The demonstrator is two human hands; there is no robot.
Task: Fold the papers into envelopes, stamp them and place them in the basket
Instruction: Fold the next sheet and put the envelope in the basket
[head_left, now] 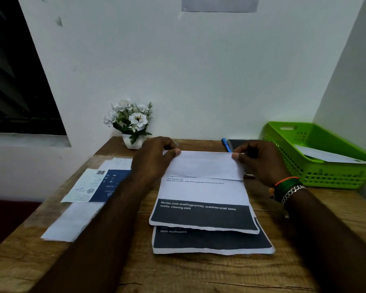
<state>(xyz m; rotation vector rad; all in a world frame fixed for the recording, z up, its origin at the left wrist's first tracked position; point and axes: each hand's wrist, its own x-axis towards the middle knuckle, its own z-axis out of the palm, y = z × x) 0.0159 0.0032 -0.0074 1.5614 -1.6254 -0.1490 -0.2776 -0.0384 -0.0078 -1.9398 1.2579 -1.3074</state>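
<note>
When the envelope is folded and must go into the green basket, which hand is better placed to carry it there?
Probably the right hand. It pinches the right corner of the top paper, and the green basket stands beside it on the right. The left hand would have to cross over.

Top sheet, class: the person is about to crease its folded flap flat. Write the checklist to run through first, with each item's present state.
1. Both hands grip the flap: left hand and right hand each pinch a far corner of the top sheet. Ok.
2. Flap edge runs level across the sheet: slightly slanted. Not ok.
3. Second sheet stays out of the fold, flat underneath. Ok.
4. Blue pen lies clear of the fold. Ok.
5. Green basket has room: one paper inside. Ok.
6. Stamp within reach: cannot tell.
</note>
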